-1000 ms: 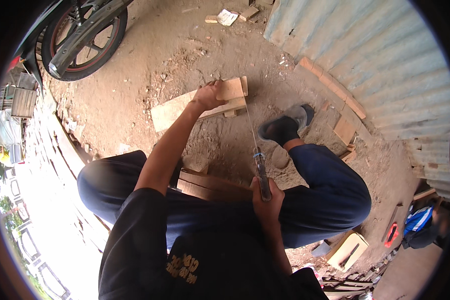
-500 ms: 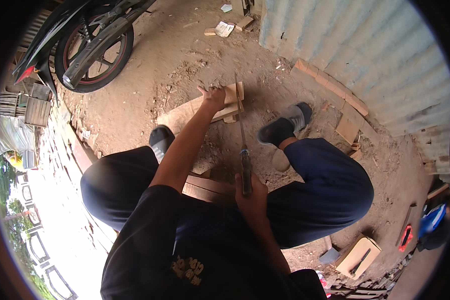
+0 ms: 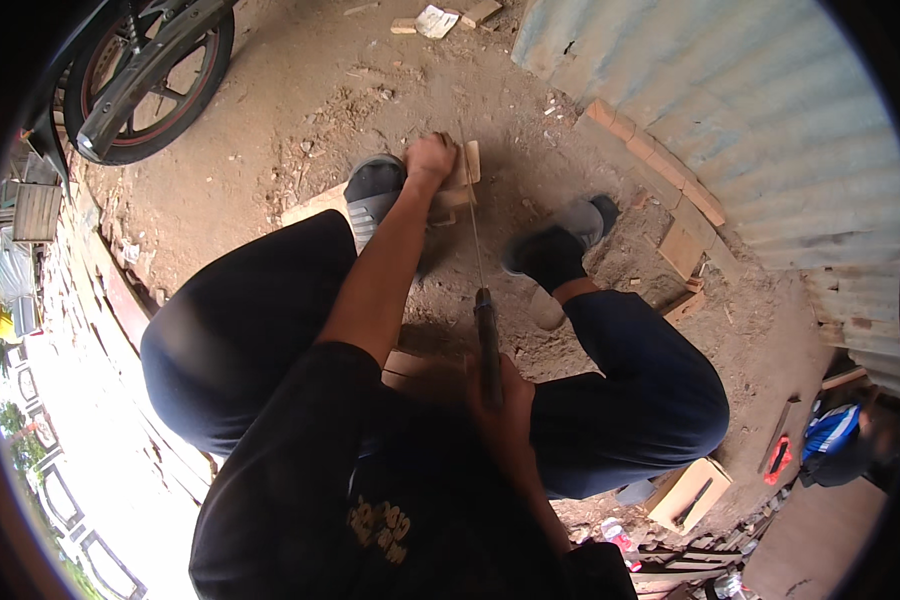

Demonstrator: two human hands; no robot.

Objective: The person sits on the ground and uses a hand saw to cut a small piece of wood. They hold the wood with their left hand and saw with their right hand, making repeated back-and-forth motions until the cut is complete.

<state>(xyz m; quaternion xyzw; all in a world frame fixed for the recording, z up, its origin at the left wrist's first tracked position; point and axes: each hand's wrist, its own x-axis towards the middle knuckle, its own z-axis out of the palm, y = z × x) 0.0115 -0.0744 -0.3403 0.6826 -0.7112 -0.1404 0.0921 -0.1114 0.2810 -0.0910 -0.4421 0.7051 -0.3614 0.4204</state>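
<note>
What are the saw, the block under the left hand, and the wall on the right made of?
Saw: thin blade looks like bare grey steel; the dark handle in the right hand could be wood or plastic, unclear. Block: pale raw wood, unfinished, square-cut edges, held by the left hand. Wall: corrugated sheet, probably galvanised metal, dull grey with parallel ridges.

- Bare, dusty brown dirt floor (image 3: 270, 170), strewn with wood chips and small scraps.
- Pale blue-grey corrugated metal wall (image 3: 770, 130) along the right side, sunlit.
- Row of short reddish-brown wooden offcuts (image 3: 660, 185) lying on the floor at the foot of that wall.
- Black motorcycle rear wheel with a silver exhaust pipe (image 3: 145, 75) at the upper left corner.
- Open light wooden box (image 3: 690, 495) on the floor at lower right, near a blue bag (image 3: 830, 430).
- Strong daylight washes out the left edge.
</note>
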